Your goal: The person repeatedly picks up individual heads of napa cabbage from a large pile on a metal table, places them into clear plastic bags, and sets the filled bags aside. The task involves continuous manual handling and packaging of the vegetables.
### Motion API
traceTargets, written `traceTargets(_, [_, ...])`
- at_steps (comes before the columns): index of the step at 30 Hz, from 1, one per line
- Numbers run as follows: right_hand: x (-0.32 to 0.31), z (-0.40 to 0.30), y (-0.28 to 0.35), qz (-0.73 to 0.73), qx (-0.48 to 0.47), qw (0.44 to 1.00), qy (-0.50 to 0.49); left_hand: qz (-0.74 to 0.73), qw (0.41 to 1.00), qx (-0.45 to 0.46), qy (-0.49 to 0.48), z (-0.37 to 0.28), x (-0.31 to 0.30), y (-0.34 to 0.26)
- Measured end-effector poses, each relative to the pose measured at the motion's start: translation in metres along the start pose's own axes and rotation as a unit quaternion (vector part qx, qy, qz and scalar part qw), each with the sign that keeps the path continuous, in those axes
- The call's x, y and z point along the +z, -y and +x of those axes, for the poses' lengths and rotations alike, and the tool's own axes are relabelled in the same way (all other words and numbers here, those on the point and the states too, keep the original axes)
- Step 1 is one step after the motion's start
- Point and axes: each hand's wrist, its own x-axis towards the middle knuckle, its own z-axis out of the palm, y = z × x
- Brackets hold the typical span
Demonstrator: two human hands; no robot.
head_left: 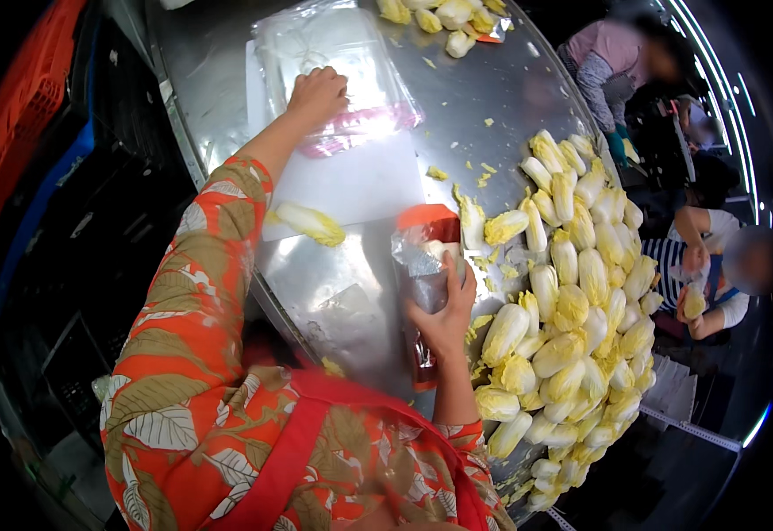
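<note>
My left hand point(320, 96) rests with bent fingers on a stack of clear plastic bags point(360, 66) with pink edges; whether it pinches one is hard to tell. Close to my body, my right hand point(445, 312) is closed around a clear and orange plastic bag point(426, 279), with something pale showing near its upper end. Just beyond that bag lie a small napa cabbage point(472, 222) and another one point(506, 227). A single cabbage point(310, 223) lies at the near edge of a white sheet point(353, 182), which extends under the bag stack.
A large heap of small napa cabbages point(572, 312) covers the right side of the metal table point(452, 133). More cabbages point(452, 14) lie at the top, with leaf scraps between. Crates point(14, 152) stand at left. Across the table are a person in pink point(608, 50) and a person in stripes point(665, 259).
</note>
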Motion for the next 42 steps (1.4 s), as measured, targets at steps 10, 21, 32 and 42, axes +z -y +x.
traceTargets(10, [-0.035, -0.049, 0.0, 0.045, 0.02, 0.999, 0.006, -0.237, 0.958, 0.042, 0.153, 0.02, -0.023, -0.012])
traceTargets(21, [-0.067, -0.078, 0.027, 0.119, 0.002, 0.986, 0.118, -0.283, 0.901, 0.052, 0.323, -0.169, 0.018, -0.143])
traceTargets(32, [-0.042, -0.092, 0.0, 0.086, -0.013, 0.993, 0.073, -0.199, 0.943, 0.165, 0.21, -0.182, -0.015, -0.166])
traceTargets(42, [-0.047, -0.085, 0.01, -0.022, -0.047, 0.995, 0.089, -0.163, 0.907, 0.178, 0.345, -0.18, -0.077, -0.208])
